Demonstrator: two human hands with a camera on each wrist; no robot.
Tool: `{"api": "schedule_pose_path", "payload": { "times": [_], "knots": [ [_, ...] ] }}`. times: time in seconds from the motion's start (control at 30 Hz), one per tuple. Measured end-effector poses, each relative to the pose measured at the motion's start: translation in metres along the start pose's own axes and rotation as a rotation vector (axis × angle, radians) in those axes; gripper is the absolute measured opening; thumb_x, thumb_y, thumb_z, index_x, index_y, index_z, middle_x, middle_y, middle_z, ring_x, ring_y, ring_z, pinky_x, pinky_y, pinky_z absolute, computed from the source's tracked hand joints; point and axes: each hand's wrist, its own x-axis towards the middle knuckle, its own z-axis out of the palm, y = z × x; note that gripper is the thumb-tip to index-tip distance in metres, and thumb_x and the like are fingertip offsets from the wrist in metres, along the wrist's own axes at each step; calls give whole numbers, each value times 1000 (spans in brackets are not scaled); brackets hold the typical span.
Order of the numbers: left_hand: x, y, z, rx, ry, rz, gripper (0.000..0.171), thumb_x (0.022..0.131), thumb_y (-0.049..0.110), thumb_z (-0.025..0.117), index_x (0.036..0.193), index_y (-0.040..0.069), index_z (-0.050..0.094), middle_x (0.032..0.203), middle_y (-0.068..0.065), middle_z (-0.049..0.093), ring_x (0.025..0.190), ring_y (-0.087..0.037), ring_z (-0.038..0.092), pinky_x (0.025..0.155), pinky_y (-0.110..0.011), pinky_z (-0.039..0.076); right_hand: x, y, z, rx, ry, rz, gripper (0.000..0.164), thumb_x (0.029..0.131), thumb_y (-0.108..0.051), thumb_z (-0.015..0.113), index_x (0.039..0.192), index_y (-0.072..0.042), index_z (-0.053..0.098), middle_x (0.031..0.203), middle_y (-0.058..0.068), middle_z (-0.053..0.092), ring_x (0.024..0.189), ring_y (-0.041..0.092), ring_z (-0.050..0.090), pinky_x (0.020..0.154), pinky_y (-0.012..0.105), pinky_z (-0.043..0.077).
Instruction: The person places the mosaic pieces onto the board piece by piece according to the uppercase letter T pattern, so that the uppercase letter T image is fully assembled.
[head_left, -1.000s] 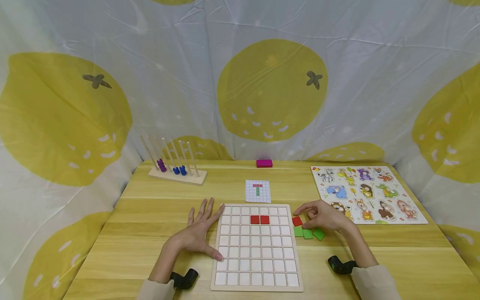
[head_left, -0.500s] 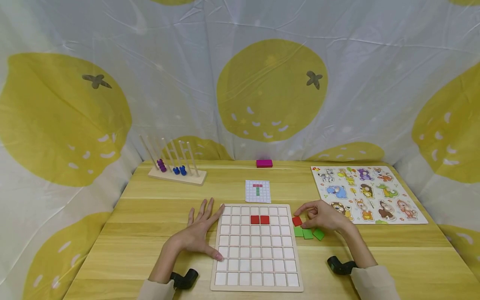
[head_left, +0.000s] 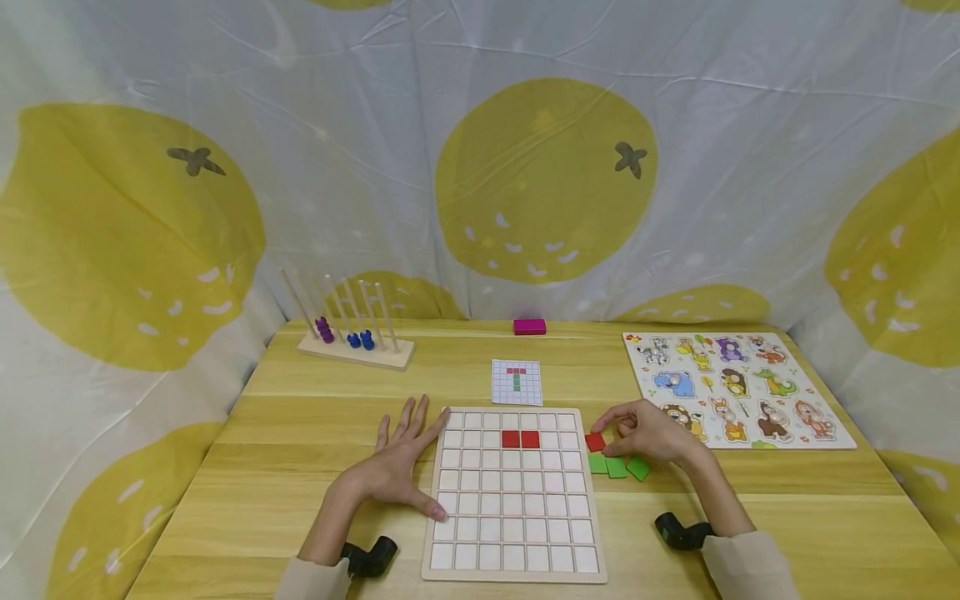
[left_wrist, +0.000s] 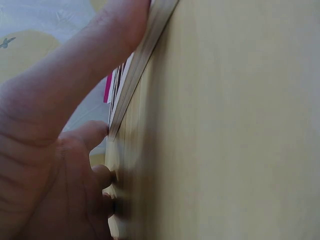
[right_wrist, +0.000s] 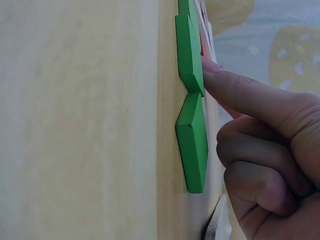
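Note:
Fingers spread, my left hand (head_left: 393, 471) lies along the left side of a wooden grid board (head_left: 513, 577), its thumb and index finger touching the board's edge. Two red square tiles (head_left: 520, 439) sit side by side in the board's second row. Just off the board's right edge, my right hand (head_left: 648, 432) pinches a loose red tile (head_left: 595, 442) between thumb and index finger, the other fingers curled in. Below that tile lie several green tiles (head_left: 616, 468); in the right wrist view, the thumb is close by a green tile (right_wrist: 190, 55).
A pattern card (head_left: 516, 382) showing a red and green T lies behind the board. Farther back stand a peg stand with beads (head_left: 356, 354) and a magenta block (head_left: 529, 327). An animal puzzle board (head_left: 738, 392) lies at the right, near my right hand.
My right index fingertip has come slightly nearer the loose red tile's edge. The left hand, the board and the other tiles stay as they were.

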Motion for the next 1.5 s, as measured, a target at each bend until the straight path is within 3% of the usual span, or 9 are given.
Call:
{"api": "schedule_pose_path", "payload": {
  "times": [0.27,0.47,0.63,0.97,1.23,1.5],
  "knots": [
    [1,-1,0,14,-8,-2,144,61,56,96,167,14,7,170,-26,-18,157,-48,-21,120,-74,-17,1,-1,-3,4,99,30,29,87,-15,83,112,-3,75,60,-6,29,55,7,24,57,22,35],
    [1,-1,0,17,-1,-2,144,62,55,95,167,13,7,170,-27,-18,157,-49,-21,119,-75,-17,6,-17,3,9,118,-4,27,88,-14,82,111,-3,75,60,-6,28,54,7,23,66,22,42],
    [-1,-1,-1,3,5,-1,144,61,54,96,167,11,8,170,-28,-17,156,-50,-21,119,-76,-17,15,-35,17,12,121,-18,23,87,-12,83,108,-5,77,59,-6,26,55,8,23,71,23,42],
    [0,-1,1,6,5,5,144,61,54,96,167,12,9,170,-28,-17,156,-50,-20,119,-75,-17,38,-70,54,31,128,-7,22,84,-12,86,104,-10,78,57,-5,24,56,12,22,64,23,38],
    [2,-3,4,9,5,7,143,61,56,96,167,14,9,170,-27,-16,157,-49,-19,120,-75,-16,59,-85,83,37,107,-3,22,78,-7,89,97,-7,79,56,-6,24,57,11,22,57,22,29],
    [3,-4,4,9,-1,-5,143,61,57,95,167,15,9,171,-26,-16,157,-48,-20,120,-74,-16,72,-92,100,11,112,-5,22,75,-3,89,93,-5,78,52,-7,29,52,10,25,51,22,24]
  ]
}}
